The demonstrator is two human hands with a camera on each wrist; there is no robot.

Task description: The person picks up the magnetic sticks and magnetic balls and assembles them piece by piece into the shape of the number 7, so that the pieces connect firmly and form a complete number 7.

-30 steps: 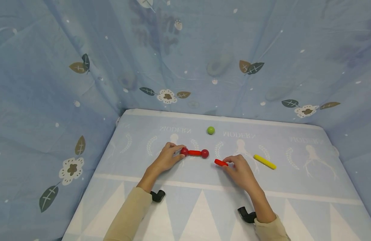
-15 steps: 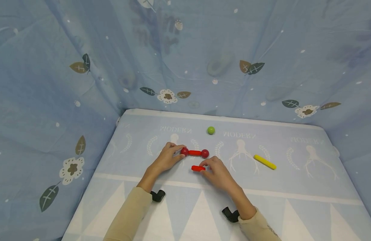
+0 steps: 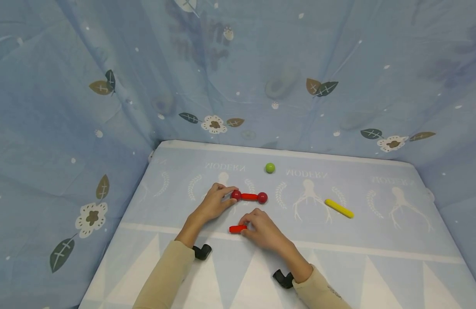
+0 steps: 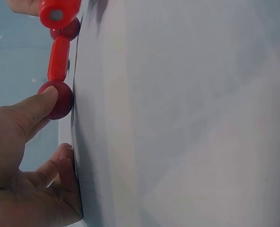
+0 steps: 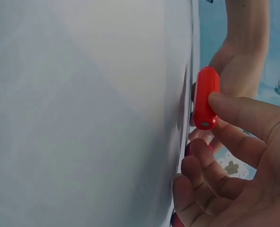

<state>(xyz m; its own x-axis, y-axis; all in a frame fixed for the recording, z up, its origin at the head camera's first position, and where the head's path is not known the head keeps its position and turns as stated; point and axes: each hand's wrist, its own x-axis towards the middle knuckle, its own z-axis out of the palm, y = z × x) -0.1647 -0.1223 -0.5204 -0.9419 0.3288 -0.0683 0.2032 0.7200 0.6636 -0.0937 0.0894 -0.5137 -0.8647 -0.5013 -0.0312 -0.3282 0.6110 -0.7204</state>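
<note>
1. The right hand (image 3: 264,230) had the loose red stick (image 3: 237,229) pinched near one end between thumb and finger; the stick lay on the person's side of the joined red pieces, pointing toward the left forearm. Whether it touched the surface (image 3: 299,240) was hard to tell.
2. That stick was probably light, stiff plastic, not fragile, though its glossy sides might slip a little. A pinch on its flat sides suited it best, leaving the far end free; the grey disc in its end might have been a magnet.
3. The left hand (image 3: 214,201) pinched the left red ball (image 3: 236,195), its thumb pressed on the side.
4. That ball touched a red bar (image 3: 249,197), with the right red ball (image 3: 262,197) at the bar's other end. The balls looked hard, smooth and likely to roll if left loose, so a hold around the sides seemed right.
5. The green ball (image 3: 270,168) sat farther back, and the yellow stick (image 3: 339,208) lay well off to the right.
6. The left hand and forearm closed off the left side of the joined pieces, making the approach tighter there.
</note>
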